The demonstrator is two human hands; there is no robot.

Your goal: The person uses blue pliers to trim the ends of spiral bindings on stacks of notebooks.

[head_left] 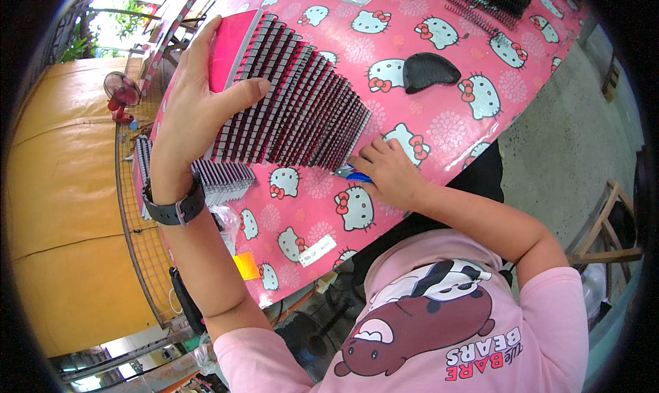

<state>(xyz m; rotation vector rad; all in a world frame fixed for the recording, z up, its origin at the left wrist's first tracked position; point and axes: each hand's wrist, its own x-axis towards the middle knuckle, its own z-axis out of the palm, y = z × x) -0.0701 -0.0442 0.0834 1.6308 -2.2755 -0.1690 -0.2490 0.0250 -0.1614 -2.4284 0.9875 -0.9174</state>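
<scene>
A tall, slanting stack of coil-bound notebooks with black spirals and pink edges stands on the table, bound edges toward me. My left hand, with a black watch on its wrist, lies spread over the pink cover at the stack's upper left end. Its thumb rests across the spirals, apart from the fingers. At the lower right end, my right hand is closed around blue-handled pliers. The metal tip is by the end of a spiral; its jaws are partly hidden.
Another notebook stack sits beneath my left wrist. Loose black spirals lie far right, and a rounded black object is nearer. Yellow paper and a white label are near the table's front edge. A fan stands left.
</scene>
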